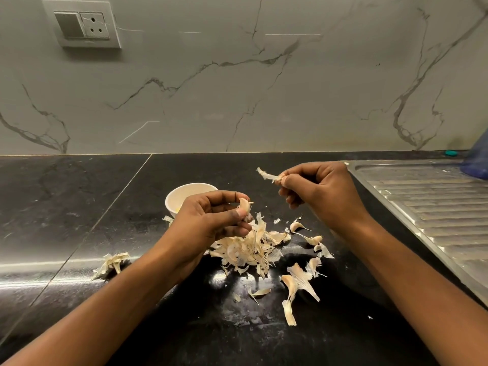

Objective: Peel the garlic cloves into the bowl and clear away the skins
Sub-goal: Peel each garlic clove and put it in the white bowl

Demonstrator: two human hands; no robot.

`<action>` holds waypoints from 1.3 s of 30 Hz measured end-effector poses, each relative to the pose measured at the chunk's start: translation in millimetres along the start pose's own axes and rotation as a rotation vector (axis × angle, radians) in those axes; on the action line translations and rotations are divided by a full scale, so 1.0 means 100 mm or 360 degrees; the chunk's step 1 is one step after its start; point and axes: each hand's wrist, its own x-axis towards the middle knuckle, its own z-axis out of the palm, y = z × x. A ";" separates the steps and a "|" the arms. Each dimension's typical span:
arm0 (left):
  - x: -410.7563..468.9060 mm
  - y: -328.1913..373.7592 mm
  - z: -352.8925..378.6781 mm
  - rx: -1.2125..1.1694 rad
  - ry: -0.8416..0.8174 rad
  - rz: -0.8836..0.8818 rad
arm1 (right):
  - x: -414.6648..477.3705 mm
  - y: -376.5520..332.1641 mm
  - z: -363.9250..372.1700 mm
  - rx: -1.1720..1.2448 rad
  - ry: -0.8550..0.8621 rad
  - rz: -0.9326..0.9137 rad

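Mid-peel: left hand point(211, 220) fingers point(219, 197) pinch the clove point(245, 206) just beside the bowl point(176, 194), mid-desk, and right hand point(319, 191) is clamped on a torn-off skin point(266, 175). Next, I'd guess, drop it on the pile point(250, 249) and strip the rest.

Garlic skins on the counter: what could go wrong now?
1. The strip of skin pinched by the right hand may fall far from the pile of skins, perhaps toward the drainboard.
2. The clove in the left hand is held beside the bowl, not over it; if it slips, it may land among the skins.
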 end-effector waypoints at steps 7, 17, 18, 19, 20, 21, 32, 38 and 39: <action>-0.02 0.00 0.03 0.0023 0.0030 0.0060 | -0.02 0.06 0.02 -0.0442 -0.0378 -0.0053; -0.02 -0.02 0.00 0.0173 0.0047 0.0140 | -0.03 0.03 0.02 -0.0272 -0.0597 0.0034; -0.02 -0.03 0.00 0.0205 0.0059 0.0166 | -0.03 0.02 0.02 -0.0230 -0.0585 0.0046; -0.02 -0.03 0.00 0.0245 0.0076 0.0196 | -0.04 0.01 0.03 -0.0200 -0.0567 0.0057; -0.03 -0.03 0.00 0.0286 0.0094 0.0225 | -0.04 0.00 0.04 -0.0175 -0.0552 0.0070; -0.03 -0.04 0.00 0.0324 0.0109 0.0255 | -0.05 0.00 0.06 -0.0148 -0.0549 0.0084; -0.06 -0.08 0.02 0.0734 0.0182 0.0588 | -0.08 0.06 0.13 0.0016 -0.0708 0.0118; -0.05 -0.08 0.00 0.0698 0.0183 0.0608 | -0.08 0.09 0.14 0.0123 -0.0693 0.0093; -0.04 -0.08 0.00 0.0678 0.0179 0.0601 | -0.08 0.10 0.14 0.0151 -0.0686 0.0098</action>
